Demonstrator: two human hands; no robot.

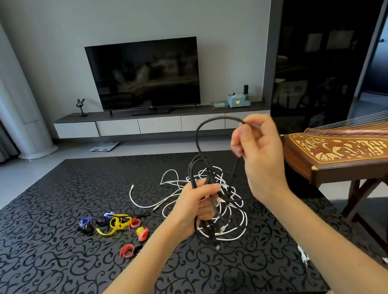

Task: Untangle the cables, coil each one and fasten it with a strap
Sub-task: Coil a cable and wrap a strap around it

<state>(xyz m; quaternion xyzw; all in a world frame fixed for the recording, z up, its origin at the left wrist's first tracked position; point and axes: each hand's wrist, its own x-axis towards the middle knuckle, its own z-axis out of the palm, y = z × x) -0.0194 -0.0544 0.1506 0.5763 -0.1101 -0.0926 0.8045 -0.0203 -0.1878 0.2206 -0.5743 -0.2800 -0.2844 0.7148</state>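
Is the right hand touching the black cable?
Touching. Head view shows the right hand pinching the raised loop of the black cable.

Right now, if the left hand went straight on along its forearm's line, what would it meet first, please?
Probably the tangled thin white cables lying on the black patterned table just beyond the left hand, which grips the black cable; depth is unclear.
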